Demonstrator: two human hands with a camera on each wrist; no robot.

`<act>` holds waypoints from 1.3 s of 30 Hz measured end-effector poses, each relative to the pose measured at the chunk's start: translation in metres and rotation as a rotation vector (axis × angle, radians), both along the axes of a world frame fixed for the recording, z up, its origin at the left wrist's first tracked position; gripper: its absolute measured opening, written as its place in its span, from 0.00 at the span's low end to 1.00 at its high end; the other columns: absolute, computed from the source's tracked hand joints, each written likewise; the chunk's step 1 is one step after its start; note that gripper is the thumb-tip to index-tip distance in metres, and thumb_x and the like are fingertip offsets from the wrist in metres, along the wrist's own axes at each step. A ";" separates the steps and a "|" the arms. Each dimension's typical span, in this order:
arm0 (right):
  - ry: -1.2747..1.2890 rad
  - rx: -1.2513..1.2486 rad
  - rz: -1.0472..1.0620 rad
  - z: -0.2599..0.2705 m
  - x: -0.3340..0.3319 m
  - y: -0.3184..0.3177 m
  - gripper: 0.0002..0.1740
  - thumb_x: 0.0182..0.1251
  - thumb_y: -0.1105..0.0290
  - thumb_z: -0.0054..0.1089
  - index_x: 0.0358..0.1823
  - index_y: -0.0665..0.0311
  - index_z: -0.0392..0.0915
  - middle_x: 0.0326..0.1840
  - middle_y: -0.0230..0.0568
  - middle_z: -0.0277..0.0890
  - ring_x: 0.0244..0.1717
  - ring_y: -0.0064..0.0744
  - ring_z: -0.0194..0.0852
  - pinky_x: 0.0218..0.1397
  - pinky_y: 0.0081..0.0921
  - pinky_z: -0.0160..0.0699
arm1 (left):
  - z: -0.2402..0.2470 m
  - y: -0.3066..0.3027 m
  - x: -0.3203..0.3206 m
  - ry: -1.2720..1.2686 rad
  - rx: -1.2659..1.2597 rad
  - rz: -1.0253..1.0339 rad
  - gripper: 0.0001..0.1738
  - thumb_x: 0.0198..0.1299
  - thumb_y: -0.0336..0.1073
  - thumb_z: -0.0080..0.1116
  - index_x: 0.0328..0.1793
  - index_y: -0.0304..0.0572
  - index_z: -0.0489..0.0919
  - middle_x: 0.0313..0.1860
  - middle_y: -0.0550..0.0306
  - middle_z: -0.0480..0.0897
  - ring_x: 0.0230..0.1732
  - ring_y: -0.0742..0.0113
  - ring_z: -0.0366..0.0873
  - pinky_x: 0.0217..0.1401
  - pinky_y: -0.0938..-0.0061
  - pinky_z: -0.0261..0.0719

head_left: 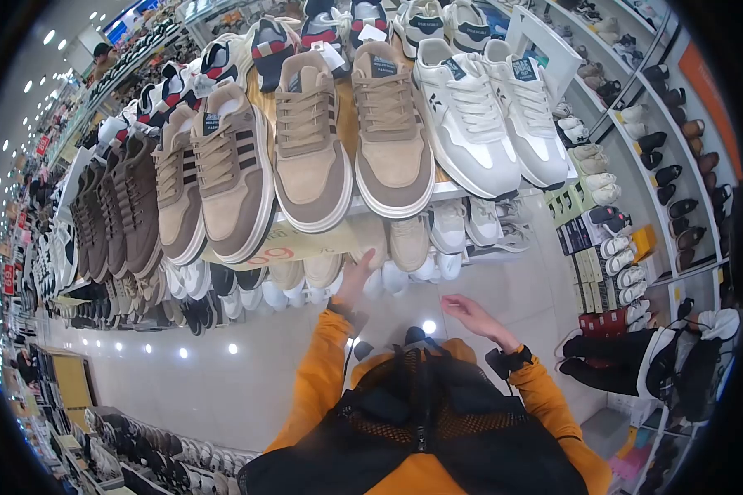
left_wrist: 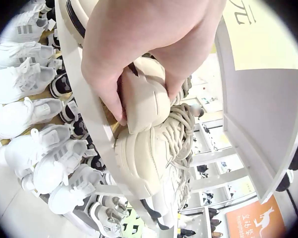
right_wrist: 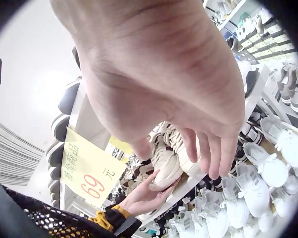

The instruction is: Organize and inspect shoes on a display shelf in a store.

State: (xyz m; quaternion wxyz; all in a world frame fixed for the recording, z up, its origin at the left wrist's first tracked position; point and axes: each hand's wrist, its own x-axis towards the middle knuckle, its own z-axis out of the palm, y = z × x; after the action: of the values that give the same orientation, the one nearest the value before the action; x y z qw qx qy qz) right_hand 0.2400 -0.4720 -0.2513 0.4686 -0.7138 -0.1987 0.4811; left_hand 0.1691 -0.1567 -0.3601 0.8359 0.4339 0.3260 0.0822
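My left hand [head_left: 356, 281] reaches in under the top shelf and grips the toe of a cream sneaker [left_wrist: 148, 101], thumb on one side and fingers on the other. The heel of that shoe is hidden by the hand in the left wrist view. Right beside it stands a second cream sneaker [left_wrist: 139, 156] with pale laces. My right hand [head_left: 477, 319] hovers in front of the shelf with its fingers loosely extended, holding nothing. In the right wrist view the same hand [right_wrist: 164, 84] partly covers the cream sneakers behind it.
Beige and brown sneakers [head_left: 312, 165] and white sneakers [head_left: 470, 124] line the top shelf, above a yellow price sign [right_wrist: 92, 171]. White sneakers [right_wrist: 253, 188] fill the lower tier. On the right, a person in black trousers [head_left: 615, 356] is close to more shoe racks.
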 end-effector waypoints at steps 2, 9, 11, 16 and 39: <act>0.007 0.000 0.018 -0.002 -0.002 -0.001 0.33 0.71 0.52 0.56 0.66 0.72 0.63 0.65 0.48 0.69 0.64 0.36 0.69 0.66 0.28 0.67 | -0.001 -0.002 -0.001 -0.014 0.078 0.000 0.47 0.56 0.49 0.68 0.70 0.27 0.56 0.62 0.46 0.71 0.61 0.57 0.75 0.61 0.63 0.76; 0.017 0.002 0.136 -0.007 -0.005 0.013 0.32 0.71 0.52 0.56 0.66 0.69 0.65 0.62 0.47 0.72 0.62 0.37 0.71 0.65 0.29 0.68 | 0.008 -0.012 -0.022 0.221 0.030 -0.131 0.45 0.64 0.57 0.56 0.71 0.26 0.54 0.58 0.42 0.77 0.53 0.56 0.81 0.58 0.68 0.79; 0.024 0.020 0.155 -0.009 -0.008 0.018 0.32 0.71 0.52 0.56 0.66 0.69 0.65 0.61 0.47 0.72 0.62 0.37 0.71 0.64 0.29 0.68 | 0.006 -0.020 -0.042 0.218 0.024 -0.141 0.40 0.65 0.56 0.55 0.68 0.29 0.59 0.55 0.44 0.79 0.52 0.57 0.81 0.57 0.69 0.79; 0.067 0.043 0.207 -0.026 -0.025 0.032 0.32 0.71 0.51 0.56 0.65 0.69 0.65 0.62 0.47 0.72 0.62 0.38 0.71 0.65 0.29 0.68 | -0.010 -0.039 -0.126 0.076 0.008 -0.176 0.35 0.66 0.56 0.54 0.66 0.34 0.63 0.53 0.45 0.80 0.47 0.61 0.82 0.55 0.70 0.80; 0.560 0.216 -0.234 -0.093 -0.122 0.275 0.43 0.70 0.45 0.53 0.71 0.72 0.50 0.67 0.52 0.61 0.67 0.41 0.64 0.71 0.33 0.63 | 0.069 0.104 -0.306 0.220 0.138 -0.349 0.23 0.68 0.51 0.54 0.61 0.45 0.73 0.21 0.70 0.66 0.20 0.82 0.59 0.21 0.84 0.56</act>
State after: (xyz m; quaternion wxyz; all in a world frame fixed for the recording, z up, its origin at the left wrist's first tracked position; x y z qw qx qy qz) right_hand 0.1179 -0.1974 -0.3445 0.6301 -0.5178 -0.0284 0.5780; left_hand -0.1373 -0.0531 -0.2909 0.7650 0.5464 0.3290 -0.0894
